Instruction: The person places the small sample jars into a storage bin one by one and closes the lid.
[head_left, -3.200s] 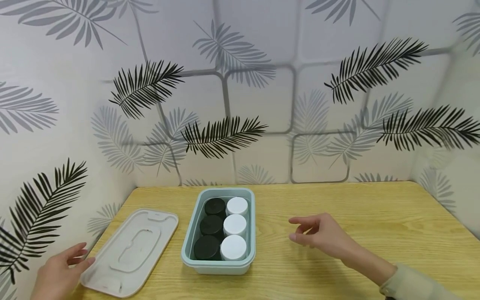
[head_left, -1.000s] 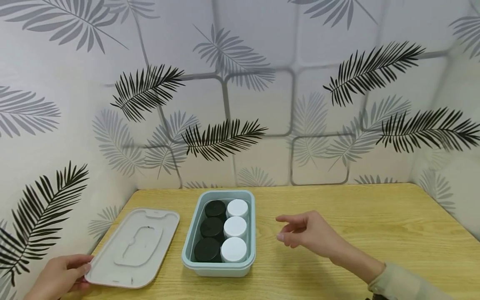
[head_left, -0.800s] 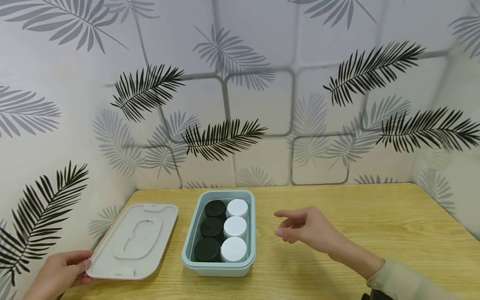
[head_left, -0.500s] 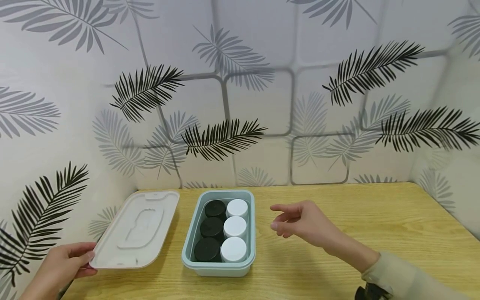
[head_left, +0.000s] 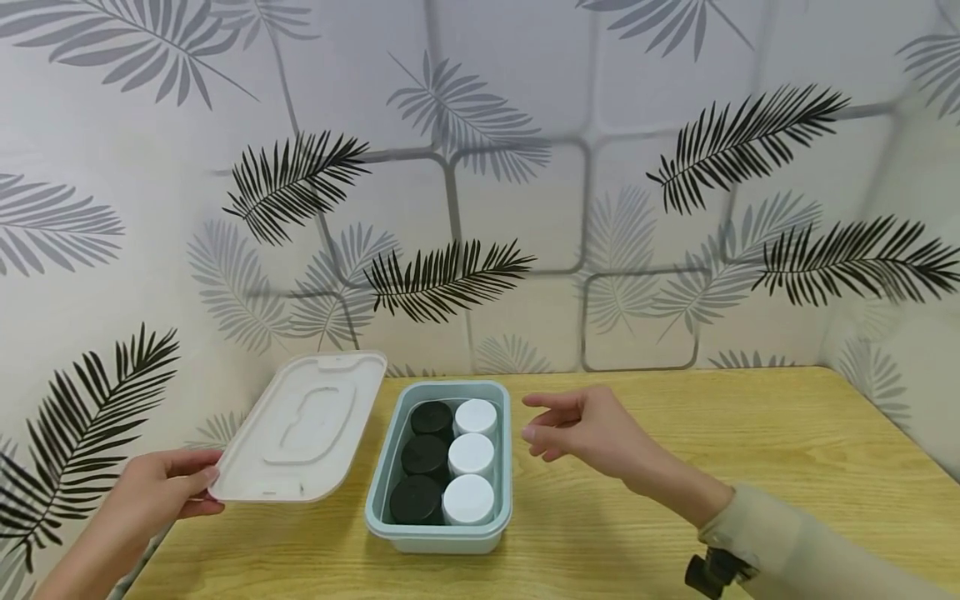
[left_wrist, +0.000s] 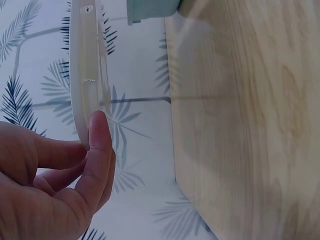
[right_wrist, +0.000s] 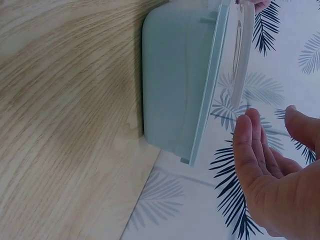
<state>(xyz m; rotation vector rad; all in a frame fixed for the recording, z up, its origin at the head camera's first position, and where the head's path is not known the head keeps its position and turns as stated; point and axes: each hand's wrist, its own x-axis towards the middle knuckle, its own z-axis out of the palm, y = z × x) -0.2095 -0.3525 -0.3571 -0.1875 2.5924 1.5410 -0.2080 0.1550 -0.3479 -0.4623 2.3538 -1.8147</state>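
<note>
My left hand (head_left: 165, 492) pinches the near left corner of a whitish plastic lid (head_left: 307, 425), held above the table left of the box. In the left wrist view the lid (left_wrist: 86, 60) shows edge-on between thumb and fingers. A pale blue-green plastic box (head_left: 450, 542) stands on the table, holding several round-topped items: black ones (head_left: 416, 500) in the left row, white ones (head_left: 468, 500) in the right row. My right hand (head_left: 592, 433) hovers just right of the box with relaxed fingers, touching nothing. In the right wrist view it is near the box's rim (right_wrist: 210, 95).
The wooden table (head_left: 712, 458) extends to the right of the box. A leaf-patterned wall (head_left: 525, 208) rises behind the table and along its left side. A dark device (head_left: 720, 571) is strapped at the right wrist by the sleeve.
The left hand has taken hold of the lid, raised it off the table and carried it up and rightward toward the box. The right hand has moved left, closer to the box.
</note>
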